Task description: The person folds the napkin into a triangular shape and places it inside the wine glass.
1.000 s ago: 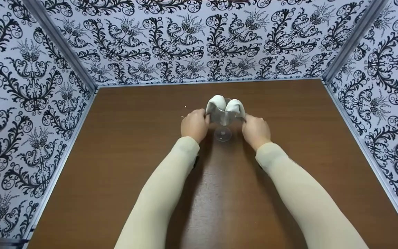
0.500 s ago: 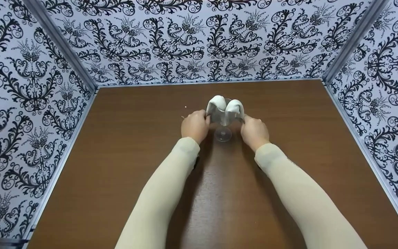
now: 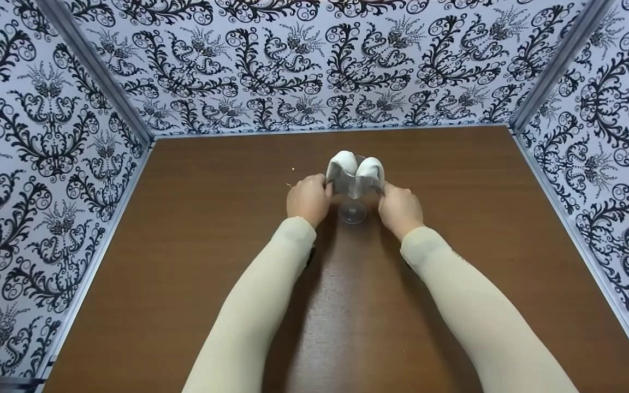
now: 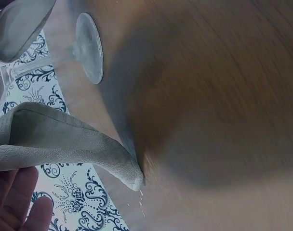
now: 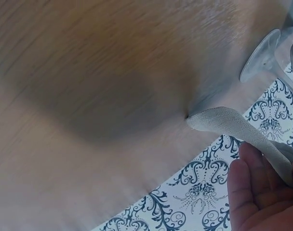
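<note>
A clear stemmed glass stands upright on the table, its round foot (image 3: 352,212) showing below a white cloth napkin (image 3: 342,162). The napkin sits in the bowl of the glass, with two rounded folds on top and its sides hanging out over the rim. At the left side my left hand (image 3: 308,198) pinches a hanging edge of the cloth. My right hand (image 3: 401,209) pinches the opposite edge. Both wrist views show a drooping napkin corner (image 4: 113,161) beside the glass stem (image 4: 33,66), with the fingers (image 5: 240,187) underneath the cloth. The thumbs are mostly out of view there.
The brown wooden table (image 3: 211,240) is bordered by walls (image 3: 271,65) with a black and white scroll pattern and metal corner posts. Tiny pale specks (image 3: 292,168) lie on the wood left of the glass.
My right hand has moved slightly left, toward the glass, bringing the napkin's right side inward. My left hand and the glass have stayed almost still.
</note>
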A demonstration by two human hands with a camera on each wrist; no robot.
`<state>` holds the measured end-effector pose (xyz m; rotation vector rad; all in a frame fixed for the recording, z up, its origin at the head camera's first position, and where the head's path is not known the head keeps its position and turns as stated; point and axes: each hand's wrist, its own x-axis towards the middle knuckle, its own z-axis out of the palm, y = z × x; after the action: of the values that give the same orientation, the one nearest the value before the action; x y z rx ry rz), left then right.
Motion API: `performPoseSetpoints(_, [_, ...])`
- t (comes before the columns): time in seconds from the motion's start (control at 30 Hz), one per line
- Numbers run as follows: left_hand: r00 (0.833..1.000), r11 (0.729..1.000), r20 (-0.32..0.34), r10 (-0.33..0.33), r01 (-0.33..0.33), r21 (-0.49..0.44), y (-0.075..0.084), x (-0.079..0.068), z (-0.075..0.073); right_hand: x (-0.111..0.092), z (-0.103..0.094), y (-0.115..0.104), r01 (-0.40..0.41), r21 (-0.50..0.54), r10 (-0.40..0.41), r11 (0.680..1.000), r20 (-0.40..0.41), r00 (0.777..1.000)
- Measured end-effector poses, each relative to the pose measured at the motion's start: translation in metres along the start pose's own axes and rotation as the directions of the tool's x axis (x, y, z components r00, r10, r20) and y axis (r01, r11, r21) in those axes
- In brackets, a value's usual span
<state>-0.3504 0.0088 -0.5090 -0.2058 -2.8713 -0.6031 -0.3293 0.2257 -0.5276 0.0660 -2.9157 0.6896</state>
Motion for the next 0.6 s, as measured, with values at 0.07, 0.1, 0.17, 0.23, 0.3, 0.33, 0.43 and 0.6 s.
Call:
performPoseSetpoints(0.07, [1.000, 1.000, 0.003, 0.000, 0.000, 0.000, 0.0002, -0.0001, 0.0000, 0.0001, 0.0005, 0.0002, 0.000, -0.004, 0.000, 1.000, -0.001, 1.000])
performPoseSetpoints(0.1, [1.000, 1.000, 0.002, 0.000, 0.000, 0.000, 0.0003, -0.0001, 0.0000, 0.0002, 0.0008, 0.0002, -0.001, -0.004, 0.001, 1.000, -0.002, 1.000])
performPoseSetpoints(0.17, [1.000, 1.000, 0.002, -0.003, 0.003, 0.000, 0.0002, 0.0001, 0.0006, 0.0005, 0.0015, 0.0002, -0.002, -0.004, 0.002, 1.000, -0.002, 1.000])
performPoseSetpoints(0.23, [1.000, 1.000, 0.001, -0.006, 0.006, 0.000, 0.0002, 0.0002, 0.0010, 0.0006, 0.0018, 0.0002, 0.000, -0.003, 0.000, 1.000, -0.001, 1.000])
performPoseSetpoints(0.3, [1.000, 1.000, 0.000, -0.009, 0.009, 0.000, 0.0002, 0.0003, 0.0013, 0.0007, 0.0021, 0.0000, 0.000, -0.002, 0.000, 1.000, 0.001, 1.000])
performPoseSetpoints(0.33, [1.000, 1.000, 0.000, -0.010, 0.010, -0.001, 0.0003, 0.0003, 0.0015, 0.0007, 0.0022, 0.0001, 0.002, -0.003, -0.002, 1.000, 0.001, 1.000])
performPoseSetpoints(0.43, [1.000, 1.000, -0.002, -0.008, 0.008, 0.003, 0.0007, 0.0004, 0.0014, 0.0006, 0.0022, 0.0005, 0.005, -0.005, -0.005, 1.000, -0.006, 1.000])
performPoseSetpoints(0.6, [1.000, 1.000, -0.003, -0.007, 0.007, -0.001, 0.0006, 0.0007, 0.0015, -0.0002, 0.0022, 0.0001, 0.013, -0.003, -0.013, 1.000, -0.019, 1.000])
